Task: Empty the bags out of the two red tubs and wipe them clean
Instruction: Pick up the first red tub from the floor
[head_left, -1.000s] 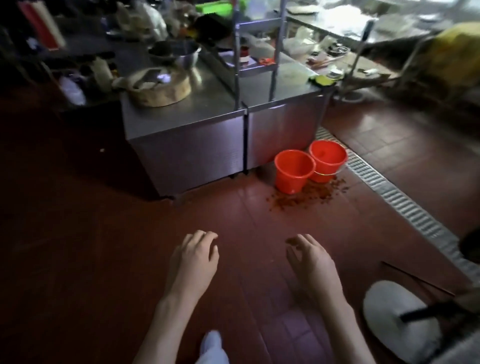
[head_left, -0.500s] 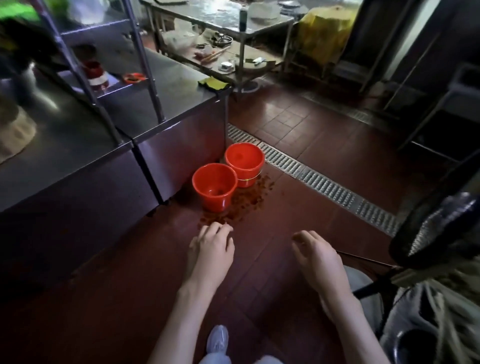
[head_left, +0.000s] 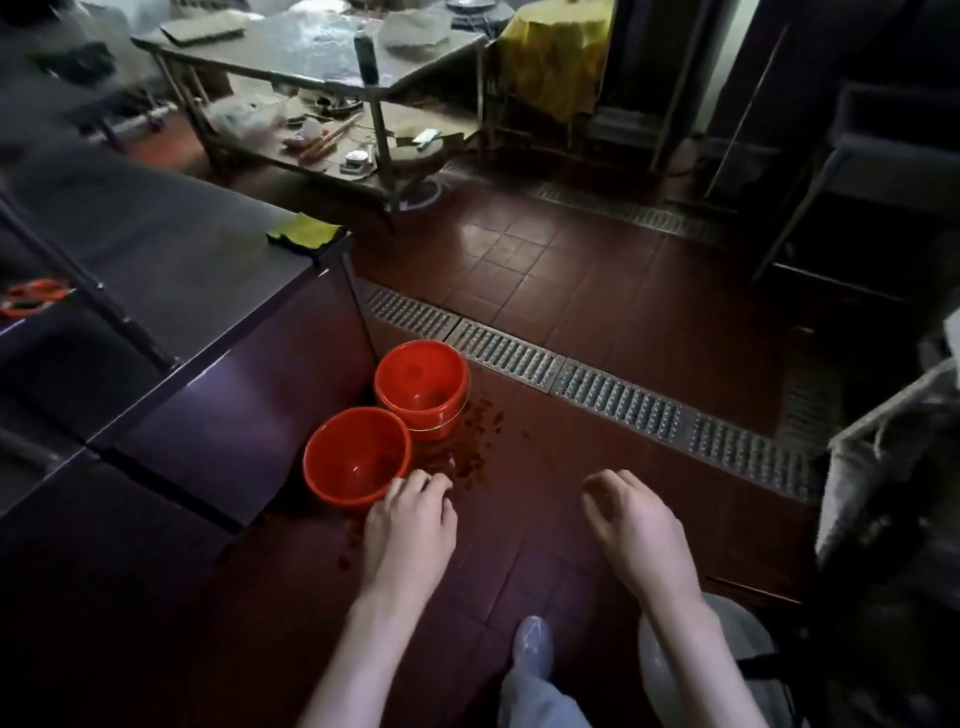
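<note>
Red tubs stand upright on the dark red tiled floor (head_left: 597, 291), side by side and touching, against the corner of a steel counter (head_left: 171, 270). That counter is the biggest thing in view, running along the left; a steel table (head_left: 322, 47) with a cluttered lower shelf stands behind it, and a metal drain grate (head_left: 613, 395) crosses the floor to the right of the tubs. The far tub (head_left: 422, 387) and the near tub (head_left: 356, 457) both look empty of bags, with dark specks inside. Reddish-brown debris (head_left: 467, 447) lies scattered on the tiles beside them. A yellow-green cloth (head_left: 304, 232) rests on the counter's corner. The left hand (head_left: 410, 525) hovers by the near tub's rim, fingers loosely curled, holding nothing; whether it touches the rim is unclear. The right hand (head_left: 631, 525) hangs relaxed and empty. No readable writing shows anywhere.
</note>
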